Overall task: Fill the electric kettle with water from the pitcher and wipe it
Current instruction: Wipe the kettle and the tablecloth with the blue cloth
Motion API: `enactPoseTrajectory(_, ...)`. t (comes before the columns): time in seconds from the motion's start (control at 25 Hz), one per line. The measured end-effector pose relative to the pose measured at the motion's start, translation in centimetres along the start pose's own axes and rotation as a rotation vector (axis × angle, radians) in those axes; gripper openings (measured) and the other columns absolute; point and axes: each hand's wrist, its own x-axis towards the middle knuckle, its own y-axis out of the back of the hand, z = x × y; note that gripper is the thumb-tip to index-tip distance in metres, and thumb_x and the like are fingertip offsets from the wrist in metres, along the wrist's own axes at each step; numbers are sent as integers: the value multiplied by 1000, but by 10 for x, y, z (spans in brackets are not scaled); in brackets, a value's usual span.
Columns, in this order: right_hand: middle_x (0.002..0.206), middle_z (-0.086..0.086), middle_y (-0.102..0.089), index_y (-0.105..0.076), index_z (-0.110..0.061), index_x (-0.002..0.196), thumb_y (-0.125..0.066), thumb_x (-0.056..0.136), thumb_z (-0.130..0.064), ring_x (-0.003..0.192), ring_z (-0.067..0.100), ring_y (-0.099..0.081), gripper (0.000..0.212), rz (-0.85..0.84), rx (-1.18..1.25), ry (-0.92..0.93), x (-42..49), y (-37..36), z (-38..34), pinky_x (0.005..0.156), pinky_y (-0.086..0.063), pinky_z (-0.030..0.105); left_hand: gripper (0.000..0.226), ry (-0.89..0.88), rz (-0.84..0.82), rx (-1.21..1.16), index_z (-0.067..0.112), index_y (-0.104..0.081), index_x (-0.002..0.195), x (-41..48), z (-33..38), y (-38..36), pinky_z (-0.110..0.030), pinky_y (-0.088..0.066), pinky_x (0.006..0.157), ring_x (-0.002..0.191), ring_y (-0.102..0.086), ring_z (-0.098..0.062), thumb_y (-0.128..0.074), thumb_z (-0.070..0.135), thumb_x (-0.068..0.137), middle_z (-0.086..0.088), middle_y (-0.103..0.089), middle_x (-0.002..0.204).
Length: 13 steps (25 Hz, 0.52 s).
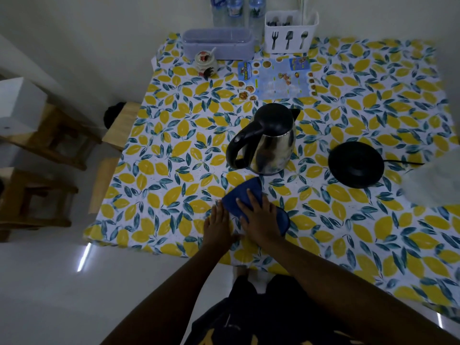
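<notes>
— Under the fingers [242, 204], what is lying there?

— A blue cloth [251, 195] is lying flat on the lemon-print tablecloth [174, 150]. The right hand [258, 217] is pressing down on it with the palm, fingers stretched out and slightly spread, not gripping anything. The left hand [217, 226] is resting flat beside it, fingers straight and close together, their tips touching the cloth's left edge.

— And where is the kettle sitting?

— The electric kettle [267, 139] is standing upright on the tablecloth just beyond the cloth, a narrow strip of tablecloth showing between them. Its steel body is shining, its black lid is closed, its black handle is pointing left toward the table edge and its spout is pointing away to the right. It is sitting off its black round base [356, 164], which is lying apart to the right with a cord trailing off to the right.

— Is the pitcher showing?

— A pale, blurred shape [433, 180] is sitting at the right edge, near the base; I cannot tell whether that is the pitcher.

— What else is lying farther out?

— A printed menu sheet [275, 79] is lying flat behind the kettle. Along the wall, a small ceramic jar [205, 61], a long lavender container [219, 43], a white cutlery holder [290, 32] and several water bottles [235, 8] are standing. Wooden stools [47, 135] are standing left of the table.
</notes>
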Motion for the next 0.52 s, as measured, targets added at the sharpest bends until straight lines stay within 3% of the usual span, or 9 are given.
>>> enactPoseTrajectory(0.16, 153, 1, -37, -37, -39, 140, -52, 85, -44, 127, 43, -44, 57, -40, -84, 121, -22, -3, 38, 88, -48, 57, 108, -6, 5, 6, 12, 14, 149, 1, -1, -2, -48, -6, 119, 147, 15, -29, -60, 55, 84, -9, 23, 159)
enactPoseTrajectory(0.24, 154, 0, -35, -36, -39, 141, -56, 86, -43, 127, 42, -44, 58, -15, -105, 96, -35, 0, 66, 86, -49, 56, 110, 0, 5, -12, 11, 16, 149, 2, -1, -2, -47, -5, 119, 147, 16, -28, -61, 55, 83, -9, 23, 159)
enactPoseTrajectory(0.36, 159, -2, -20, -28, -39, 145, -46, 94, -42, 136, 39, -29, 54, 39, -95, -63, -39, 15, 109, 95, -40, 57, 111, -7, 3, -13, 10, 15, 149, 3, -2, -3, -47, -5, 119, 147, 16, -28, -60, 58, 82, -10, 21, 159)
enactPoseTrajectory(0.52, 160, 3, -15, -26, -34, 147, -38, 97, -42, 137, 41, -23, 52, 114, -41, -381, -10, 35, 141, 100, -34, 59, 112, -9, -5, 8, 9, 15, 149, 2, -3, -3, -48, -6, 119, 147, 15, -29, -57, 62, 81, -12, 21, 159)
